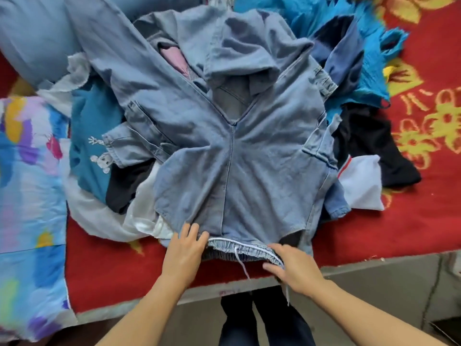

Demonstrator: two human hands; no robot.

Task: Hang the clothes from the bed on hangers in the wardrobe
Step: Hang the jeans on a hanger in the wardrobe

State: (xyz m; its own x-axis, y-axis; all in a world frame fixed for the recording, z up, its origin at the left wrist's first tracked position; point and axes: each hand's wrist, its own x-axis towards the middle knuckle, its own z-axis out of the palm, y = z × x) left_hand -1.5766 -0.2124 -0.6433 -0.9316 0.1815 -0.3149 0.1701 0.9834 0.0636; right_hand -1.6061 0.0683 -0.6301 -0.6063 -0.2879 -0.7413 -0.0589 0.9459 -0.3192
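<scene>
Denim on a loose heap: what may snag

Pale blue denim trousers (232, 156) lie spread on top of a mixed heap of clothes on the red flowered blanket (411, 221), with the waist toward the person. The left hand (184, 250) rests straightish fingers on the left end of the elastic waistband (239, 248). The right hand (295, 269) appears to pinch its right end between thumb and fingers. Lifted from here, the long legs would likely drag the white cloth (99, 216) and teal jumper (84, 131) off the pile, and the dangling white drawstring (240, 263) could catch. The bed's near edge (374, 265) lies just under the wrists, with bare grey floor (389, 295) on the person's side for stepping back. No hanger or wardrobe shows.
</scene>
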